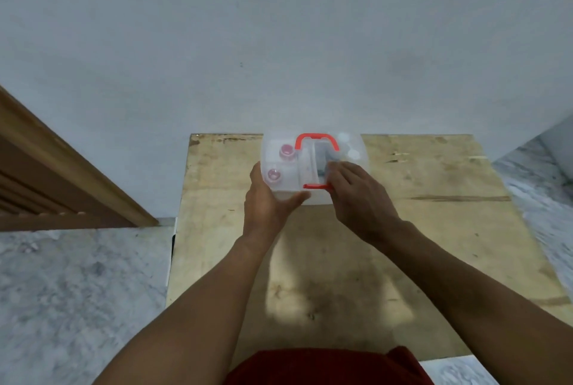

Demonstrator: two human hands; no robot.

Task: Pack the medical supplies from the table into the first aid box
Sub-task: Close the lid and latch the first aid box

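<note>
Probably light, stiff and slick, the first aid box [352, 141] at the far edge of the table [434, 229] is being gripped round its near-left corner by the left hand [266, 201], while the right hand [359, 198] is being laid, fingers bent, by the red handle [316, 136], its surest hold, grip untellable.

Seen from my remote station: I count one clear first aid box [314, 200] on one wooden bench [434, 229], and the box carries one red handle [316, 136]. Through the clear plastic I make out two pink-capped bottles [286, 151] at its left side. There are two white round caps [353, 154] at its right, both blurred, and one dark item [321, 158] in the middle that I cannot identify. Two grips are in shot, one left grip [266, 201] and one right grip [356, 195].
</note>
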